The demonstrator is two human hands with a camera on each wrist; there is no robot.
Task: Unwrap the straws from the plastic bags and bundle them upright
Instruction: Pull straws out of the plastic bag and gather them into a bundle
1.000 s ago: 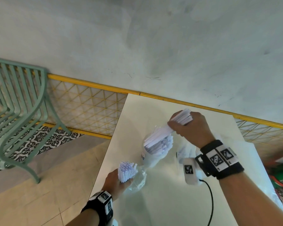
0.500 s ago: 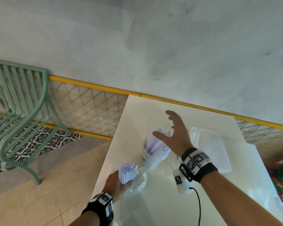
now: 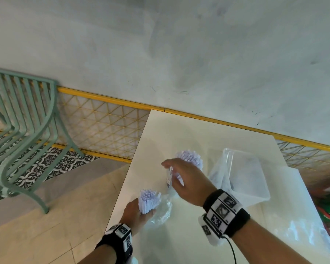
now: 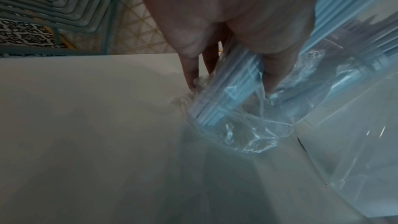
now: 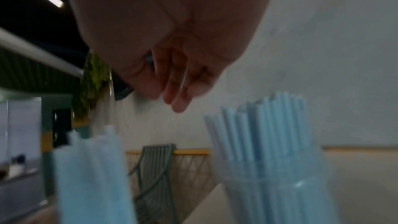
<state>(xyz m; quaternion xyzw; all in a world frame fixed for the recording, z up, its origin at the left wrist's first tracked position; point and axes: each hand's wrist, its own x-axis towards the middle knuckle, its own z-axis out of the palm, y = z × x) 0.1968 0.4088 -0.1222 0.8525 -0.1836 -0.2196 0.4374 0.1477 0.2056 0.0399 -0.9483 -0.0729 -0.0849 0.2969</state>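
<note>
My left hand point(image 3: 135, 212) grips a bundle of pale blue straws point(image 3: 148, 199) upright near the table's left edge. The straws' lower part sits in a crumpled clear plastic bag point(image 3: 161, 212). In the left wrist view my fingers point(image 4: 271, 74) wrap the straws point(image 4: 224, 98) through the bag point(image 4: 249, 135). My right hand point(image 3: 187, 180) hovers between this bundle and a clear cup point(image 5: 275, 193) of upright straws point(image 3: 191, 158). Its fingers point(image 5: 174, 94) hang loosely curled and hold nothing.
Empty clear plastic bags point(image 3: 242, 174) lie on the white table point(image 3: 198, 130) to the right of the cup. A green metal chair point(image 3: 27, 130) stands on the floor at left. A grey wall with a yellow rail point(image 3: 107, 98) runs behind the table.
My right hand let a handful of straws go into the cup, opened, and drew back toward the bundle in my left hand. The left hand stayed put.
</note>
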